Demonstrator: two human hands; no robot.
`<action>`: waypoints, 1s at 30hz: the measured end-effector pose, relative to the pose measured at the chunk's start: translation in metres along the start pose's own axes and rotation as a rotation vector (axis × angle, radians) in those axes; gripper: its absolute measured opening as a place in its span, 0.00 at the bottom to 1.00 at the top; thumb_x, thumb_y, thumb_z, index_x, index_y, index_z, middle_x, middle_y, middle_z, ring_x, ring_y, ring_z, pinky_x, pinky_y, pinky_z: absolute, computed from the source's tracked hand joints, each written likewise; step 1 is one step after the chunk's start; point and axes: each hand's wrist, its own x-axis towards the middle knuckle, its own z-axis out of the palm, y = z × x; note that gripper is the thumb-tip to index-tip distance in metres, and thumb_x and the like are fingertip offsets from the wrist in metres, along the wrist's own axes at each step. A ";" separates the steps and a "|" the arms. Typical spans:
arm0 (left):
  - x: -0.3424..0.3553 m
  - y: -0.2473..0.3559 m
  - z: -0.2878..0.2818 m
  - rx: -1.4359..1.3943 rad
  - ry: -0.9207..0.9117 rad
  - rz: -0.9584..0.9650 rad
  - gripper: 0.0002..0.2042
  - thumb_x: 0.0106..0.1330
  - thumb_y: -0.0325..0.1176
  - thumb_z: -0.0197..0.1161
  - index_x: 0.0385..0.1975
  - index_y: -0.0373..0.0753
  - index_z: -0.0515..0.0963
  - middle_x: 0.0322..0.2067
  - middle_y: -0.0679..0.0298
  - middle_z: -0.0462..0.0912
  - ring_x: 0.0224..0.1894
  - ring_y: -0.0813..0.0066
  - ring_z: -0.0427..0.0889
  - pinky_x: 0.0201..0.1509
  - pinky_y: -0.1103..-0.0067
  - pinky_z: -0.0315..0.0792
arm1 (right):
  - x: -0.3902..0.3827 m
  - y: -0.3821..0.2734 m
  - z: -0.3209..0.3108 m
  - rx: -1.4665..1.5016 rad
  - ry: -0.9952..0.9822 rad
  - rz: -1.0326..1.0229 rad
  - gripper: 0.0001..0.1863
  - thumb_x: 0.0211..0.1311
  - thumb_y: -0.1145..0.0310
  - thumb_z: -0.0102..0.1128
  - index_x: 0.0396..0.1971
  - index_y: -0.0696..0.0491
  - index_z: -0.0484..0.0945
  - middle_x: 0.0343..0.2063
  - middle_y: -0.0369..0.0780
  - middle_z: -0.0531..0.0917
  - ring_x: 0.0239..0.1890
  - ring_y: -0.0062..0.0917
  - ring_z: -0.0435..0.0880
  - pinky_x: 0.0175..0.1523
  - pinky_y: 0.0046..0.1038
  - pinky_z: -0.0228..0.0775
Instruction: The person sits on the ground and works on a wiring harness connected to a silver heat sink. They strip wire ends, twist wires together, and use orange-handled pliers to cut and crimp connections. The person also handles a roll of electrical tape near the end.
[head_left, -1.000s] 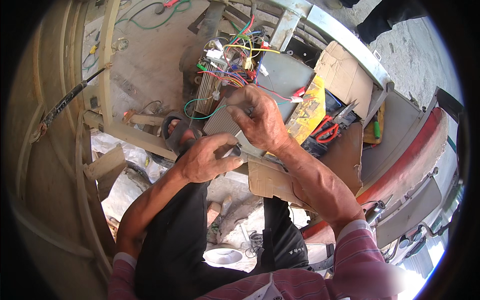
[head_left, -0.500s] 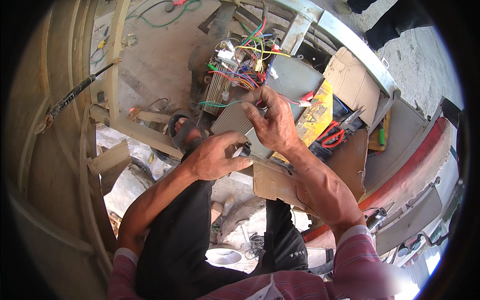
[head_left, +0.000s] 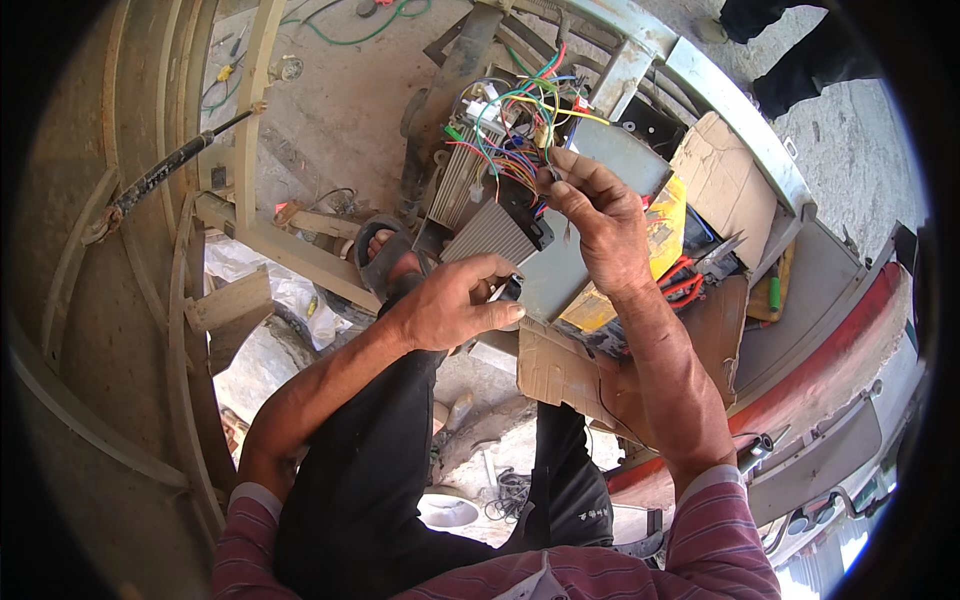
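My left hand (head_left: pixel 452 310) is closed around a small dark object (head_left: pixel 507 290), too hidden to name, over my raised knee. My right hand (head_left: pixel 600 220) pinches thin wires (head_left: pixel 560 178) beside a tangle of coloured leads with white connectors (head_left: pixel 490 105). These leads lie over a finned metal unit (head_left: pixel 455 180); a second finned metal piece (head_left: pixel 490 240) sits between it and my hands, on a grey plate (head_left: pixel 550 275). Just right of my right hand is a yellow piece (head_left: pixel 668 228), with red-handled scissors (head_left: pixel 685 290) partly hidden beside it.
Cardboard pieces (head_left: pixel 725 175) lie on the metal frame (head_left: pixel 750 130), by a green-handled tool (head_left: pixel 774 295). A curved tan panel (head_left: pixel 85 300) with a rod (head_left: pixel 160 175) stands left. A red body panel (head_left: pixel 820 360) curves right. Another person's dark-clothed legs (head_left: pixel 800 70) are at top right.
My right hand has moved up and right to the wires, drawing the green lead up with it. My left hand has shifted slightly right in view, as has the whole scene.
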 end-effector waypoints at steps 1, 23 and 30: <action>0.001 -0.001 0.001 -0.040 0.004 0.007 0.27 0.71 0.43 0.73 0.60 0.28 0.74 0.33 0.62 0.84 0.33 0.79 0.81 0.36 0.76 0.76 | 0.000 0.000 -0.001 -0.010 0.002 -0.004 0.20 0.78 0.70 0.63 0.64 0.61 0.78 0.50 0.40 0.89 0.54 0.22 0.86 0.61 0.26 0.77; 0.083 -0.009 0.065 1.110 -0.107 0.482 0.19 0.61 0.32 0.68 0.51 0.36 0.77 0.49 0.52 0.72 0.49 0.51 0.80 0.50 0.59 0.80 | -0.003 -0.010 -0.054 0.161 0.219 -0.021 0.17 0.82 0.60 0.56 0.58 0.56 0.82 0.52 0.40 0.89 0.54 0.24 0.87 0.55 0.27 0.79; 0.102 -0.027 0.079 1.288 0.065 0.668 0.16 0.65 0.33 0.60 0.52 0.38 0.77 0.52 0.54 0.71 0.55 0.58 0.75 0.54 0.65 0.74 | -0.006 -0.026 -0.056 0.177 0.213 -0.069 0.18 0.82 0.60 0.56 0.58 0.57 0.81 0.54 0.41 0.88 0.57 0.25 0.85 0.60 0.29 0.76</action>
